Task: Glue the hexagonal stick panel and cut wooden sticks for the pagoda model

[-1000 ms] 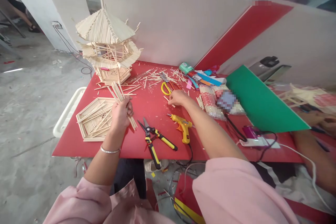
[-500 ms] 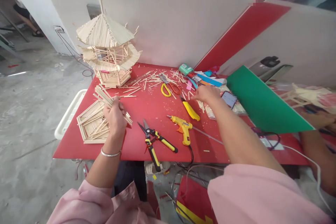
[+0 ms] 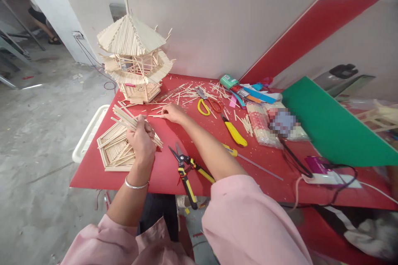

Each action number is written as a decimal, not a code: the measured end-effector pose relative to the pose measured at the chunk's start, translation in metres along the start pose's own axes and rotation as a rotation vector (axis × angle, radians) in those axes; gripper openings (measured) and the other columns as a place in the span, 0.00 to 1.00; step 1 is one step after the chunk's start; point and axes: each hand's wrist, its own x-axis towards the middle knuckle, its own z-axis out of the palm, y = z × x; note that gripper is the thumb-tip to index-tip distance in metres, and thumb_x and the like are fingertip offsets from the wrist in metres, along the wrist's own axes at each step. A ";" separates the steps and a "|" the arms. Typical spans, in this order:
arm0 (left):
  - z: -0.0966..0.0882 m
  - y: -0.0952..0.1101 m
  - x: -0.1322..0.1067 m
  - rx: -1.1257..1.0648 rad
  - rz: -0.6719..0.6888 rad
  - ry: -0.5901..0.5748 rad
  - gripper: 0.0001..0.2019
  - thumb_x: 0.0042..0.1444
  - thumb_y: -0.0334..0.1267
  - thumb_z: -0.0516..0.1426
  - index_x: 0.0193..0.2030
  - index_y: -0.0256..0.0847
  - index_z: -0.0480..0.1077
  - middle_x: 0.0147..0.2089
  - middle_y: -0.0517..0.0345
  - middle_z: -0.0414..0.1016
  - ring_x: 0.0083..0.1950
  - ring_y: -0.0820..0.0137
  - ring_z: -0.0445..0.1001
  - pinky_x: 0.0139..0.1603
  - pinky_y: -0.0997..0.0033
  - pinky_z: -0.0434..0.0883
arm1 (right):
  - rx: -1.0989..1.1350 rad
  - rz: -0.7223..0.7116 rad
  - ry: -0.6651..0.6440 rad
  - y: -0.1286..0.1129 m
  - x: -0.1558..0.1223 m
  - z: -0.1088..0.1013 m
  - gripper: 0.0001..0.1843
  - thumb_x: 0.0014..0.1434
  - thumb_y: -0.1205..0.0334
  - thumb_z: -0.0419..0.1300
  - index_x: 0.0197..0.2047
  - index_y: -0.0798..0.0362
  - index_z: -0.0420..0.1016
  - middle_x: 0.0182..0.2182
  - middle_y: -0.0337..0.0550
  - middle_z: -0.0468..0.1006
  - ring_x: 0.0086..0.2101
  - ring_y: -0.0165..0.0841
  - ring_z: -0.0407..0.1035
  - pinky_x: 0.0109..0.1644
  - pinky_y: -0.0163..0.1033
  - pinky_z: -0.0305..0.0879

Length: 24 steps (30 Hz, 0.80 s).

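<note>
My left hand [image 3: 142, 134] is closed around a bundle of thin wooden sticks [image 3: 123, 116], which fans out above the fist. Under it lies a flat, many-sided stick frame [image 3: 104, 153] with loose sticks on top. My right hand [image 3: 172, 114] is reached across to the middle of the table, its fingertips pinched at the end of a wooden stick [image 3: 155, 116]. Behind both hands stands a pagoda model [image 3: 133, 66] built of the same sticks. Yellow-and-black snips [image 3: 186, 174] lie with their blades apart near the front edge. My right forearm covers most of a yellow glue gun [image 3: 230, 150].
Scissors [image 3: 203, 107], a yellow-handled tool [image 3: 234, 132] and scattered stick offcuts [image 3: 189, 93] lie on the red table [image 3: 90, 178]. Bagged sticks [image 3: 259, 126] sit to the right, before a green board [image 3: 338, 128]. Cables [image 3: 298, 161] run along the right side.
My right hand has moved left from beside the bagged sticks to the sticks near my left hand. My left hand keeps its bundle. The camera view has shifted slightly right.
</note>
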 end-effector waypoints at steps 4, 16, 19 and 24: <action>0.001 0.000 -0.001 -0.012 -0.025 -0.006 0.14 0.48 0.45 0.67 0.29 0.39 0.68 0.16 0.71 0.58 0.14 0.81 0.54 0.15 0.78 0.51 | -0.081 0.009 -0.045 0.000 -0.009 0.001 0.13 0.67 0.54 0.56 0.45 0.50 0.79 0.48 0.50 0.81 0.46 0.40 0.75 0.46 0.38 0.67; 0.000 -0.004 0.000 -0.001 -0.050 -0.013 0.15 0.49 0.46 0.66 0.30 0.39 0.68 0.15 0.72 0.57 0.14 0.81 0.53 0.16 0.79 0.52 | -0.245 0.055 -0.202 -0.009 -0.025 -0.027 0.18 0.51 0.58 0.66 0.45 0.54 0.83 0.40 0.55 0.84 0.43 0.44 0.77 0.42 0.38 0.67; 0.000 -0.005 0.001 -0.001 -0.043 -0.015 0.14 0.50 0.45 0.66 0.30 0.39 0.68 0.16 0.71 0.57 0.15 0.82 0.53 0.16 0.79 0.51 | -0.275 0.158 -0.173 0.020 -0.045 -0.049 0.15 0.54 0.57 0.64 0.43 0.54 0.83 0.38 0.53 0.84 0.41 0.41 0.77 0.38 0.36 0.66; 0.003 -0.002 -0.002 -0.007 -0.060 -0.021 0.15 0.50 0.45 0.66 0.30 0.39 0.67 0.16 0.71 0.58 0.14 0.82 0.54 0.15 0.79 0.50 | -0.411 0.527 -0.061 0.116 -0.110 -0.096 0.14 0.58 0.55 0.63 0.42 0.54 0.83 0.40 0.59 0.83 0.42 0.46 0.77 0.40 0.43 0.69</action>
